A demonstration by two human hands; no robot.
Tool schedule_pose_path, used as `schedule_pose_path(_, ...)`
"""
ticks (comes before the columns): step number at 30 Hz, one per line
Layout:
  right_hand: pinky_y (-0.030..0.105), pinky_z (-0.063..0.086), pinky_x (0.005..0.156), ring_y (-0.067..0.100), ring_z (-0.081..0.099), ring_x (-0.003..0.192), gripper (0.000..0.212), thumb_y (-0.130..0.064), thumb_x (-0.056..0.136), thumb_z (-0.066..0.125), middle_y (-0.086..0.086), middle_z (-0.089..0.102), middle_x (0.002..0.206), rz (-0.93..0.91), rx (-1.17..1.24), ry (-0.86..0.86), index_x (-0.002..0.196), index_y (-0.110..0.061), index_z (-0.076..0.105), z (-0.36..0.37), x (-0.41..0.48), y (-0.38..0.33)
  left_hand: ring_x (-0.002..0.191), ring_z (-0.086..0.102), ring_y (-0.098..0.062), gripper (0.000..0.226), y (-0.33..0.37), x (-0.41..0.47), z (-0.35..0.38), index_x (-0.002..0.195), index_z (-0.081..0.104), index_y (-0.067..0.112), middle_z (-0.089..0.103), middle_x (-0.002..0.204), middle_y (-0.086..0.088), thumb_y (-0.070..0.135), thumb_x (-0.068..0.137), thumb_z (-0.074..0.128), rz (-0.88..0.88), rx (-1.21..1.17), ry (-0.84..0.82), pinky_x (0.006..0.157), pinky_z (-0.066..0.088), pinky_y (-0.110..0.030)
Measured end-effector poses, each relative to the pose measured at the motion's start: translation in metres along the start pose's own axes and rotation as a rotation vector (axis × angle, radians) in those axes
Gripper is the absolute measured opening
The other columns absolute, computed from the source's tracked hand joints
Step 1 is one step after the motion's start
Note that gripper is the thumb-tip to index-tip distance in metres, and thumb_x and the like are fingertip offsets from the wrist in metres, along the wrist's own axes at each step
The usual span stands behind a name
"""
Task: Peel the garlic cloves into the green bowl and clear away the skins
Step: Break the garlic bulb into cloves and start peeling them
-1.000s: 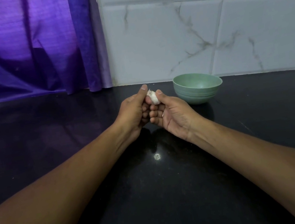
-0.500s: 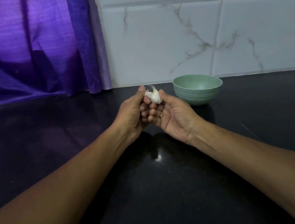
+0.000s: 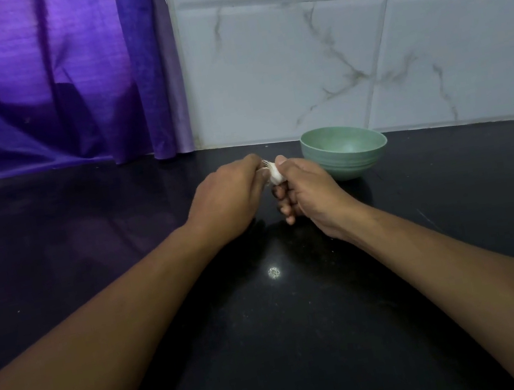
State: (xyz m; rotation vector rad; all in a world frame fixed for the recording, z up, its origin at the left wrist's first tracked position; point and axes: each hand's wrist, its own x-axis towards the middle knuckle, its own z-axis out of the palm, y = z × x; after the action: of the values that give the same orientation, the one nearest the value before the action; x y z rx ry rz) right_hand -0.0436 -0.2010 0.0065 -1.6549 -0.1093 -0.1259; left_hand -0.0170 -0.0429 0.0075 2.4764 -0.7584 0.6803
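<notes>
A small white garlic clove (image 3: pixel 274 173) with loose papery skin is held between both hands above the black counter. My right hand (image 3: pixel 307 191) grips it from the right, thumb on top and fingers curled under. My left hand (image 3: pixel 230 196) has turned palm down and pinches the skin at the clove's left side. Most of the clove is hidden by the fingers. The green bowl (image 3: pixel 345 150) stands just right of the hands, near the wall, and its visible inside shows nothing in it.
The black polished counter (image 3: pixel 271 328) runs toward me with a bright light reflection on it. A purple curtain (image 3: pixel 43 84) hangs at the back left. White marbled wall tiles (image 3: pixel 342 44) rise behind the bowl.
My left hand has rolled over to palm down and closed onto the clove's skin. My right hand has turned too, its fingers now curled under. The bowl has not moved.
</notes>
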Motion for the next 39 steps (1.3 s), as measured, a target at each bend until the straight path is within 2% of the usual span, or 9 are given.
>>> schedule_pose_path(3,0.026,0.038,0.041,0.016,0.045,0.046,0.039,-0.037,0.112,0.039,0.003,0.050,0.064,0.031,0.028,-0.016,0.087,-0.012,0.055,-0.001,0.000,-0.001,0.080,0.057,-0.025,0.022,-0.002,0.002,-0.002,0.099,0.051,0.024,0.057,0.087,0.008,0.042,0.108,0.041,0.063,0.083,-0.043,0.065,0.044,-0.041)
schedule_pose_path(6,0.027,0.041,0.042,0.016,0.047,0.046,0.039,-0.038,0.112,0.039,0.005,0.051,0.064,0.078,0.040,-0.084,0.092,-0.010,0.057,-0.005,0.000,-0.004,0.077,0.058,-0.023,0.024,-0.009,0.002,-0.005,0.097,0.052,0.023,0.059,0.081,0.008,0.042,0.108,0.043,0.089,0.037,-0.079,0.066,0.048,-0.044)
schedule_pose_path(11,0.021,0.030,0.041,0.011,0.036,0.044,0.039,-0.050,0.105,0.051,-0.001,0.047,0.062,0.022,-0.179,-0.138,0.085,-0.019,0.062,-0.014,-0.003,-0.008,0.068,0.061,-0.018,0.031,-0.011,0.002,-0.008,0.091,0.061,0.022,0.063,0.072,0.005,0.046,0.101,0.044,0.115,-0.079,-0.078,0.065,0.052,-0.046)
schedule_pose_path(16,0.019,0.028,0.038,0.008,0.031,0.042,0.033,-0.042,0.106,0.053,-0.002,0.042,0.064,0.091,-0.036,-0.147,0.088,-0.016,0.061,-0.012,-0.005,-0.008,0.064,0.060,-0.016,0.028,-0.007,0.001,-0.008,0.083,0.061,0.022,0.062,0.066,0.005,0.041,0.099,0.049,0.112,-0.148,-0.067,0.063,0.051,-0.046)
schedule_pose_path(20,0.020,0.031,0.039,0.007,0.031,0.041,0.033,-0.038,0.108,0.052,0.000,0.041,0.062,0.203,0.149,-0.093,0.086,-0.014,0.057,-0.005,-0.005,-0.010,0.062,0.054,-0.017,0.030,-0.005,0.002,-0.004,0.079,0.054,0.022,0.056,0.064,0.005,0.041,0.102,0.049,0.127,-0.080,0.010,0.059,0.047,-0.043)
schedule_pose_path(25,0.020,0.036,0.037,0.006,0.032,0.036,0.033,-0.036,0.109,0.050,0.000,0.042,0.059,0.306,0.275,-0.023,0.085,-0.014,0.057,-0.002,0.000,-0.010,0.070,0.057,-0.024,0.029,0.000,0.006,-0.003,0.087,0.054,0.024,0.057,0.073,0.006,0.045,0.101,0.039,0.187,0.102,0.032,0.060,0.046,-0.042)
schedule_pose_path(31,0.019,0.038,0.036,0.005,0.031,0.032,0.036,-0.033,0.111,0.045,-0.002,0.038,0.057,0.355,0.263,0.058,0.081,-0.015,0.053,0.002,0.004,-0.011,0.074,0.060,-0.025,0.033,0.001,0.008,-0.004,0.093,0.058,0.023,0.063,0.081,0.005,0.044,0.100,0.033,0.270,0.200,-0.013,0.059,0.045,-0.040)
schedule_pose_path(35,0.019,0.037,0.035,0.004,0.027,0.032,0.035,-0.032,0.111,0.044,-0.002,0.037,0.057,0.376,0.216,0.074,0.082,-0.016,0.053,0.005,0.006,-0.012,0.072,0.059,-0.026,0.028,0.000,0.008,-0.005,0.088,0.055,0.023,0.053,0.076,0.010,0.042,0.099,0.037,0.284,0.180,-0.039,0.060,0.046,-0.041)
schedule_pose_path(39,0.019,0.038,0.034,0.004,0.026,0.031,0.035,-0.034,0.111,0.043,-0.002,0.037,0.057,0.382,0.171,0.068,0.083,-0.016,0.053,0.007,0.008,-0.012,0.068,0.057,-0.028,0.025,0.000,0.006,-0.005,0.085,0.053,0.023,0.058,0.074,0.005,0.040,0.099,0.040,0.279,0.162,-0.053,0.061,0.049,-0.045)
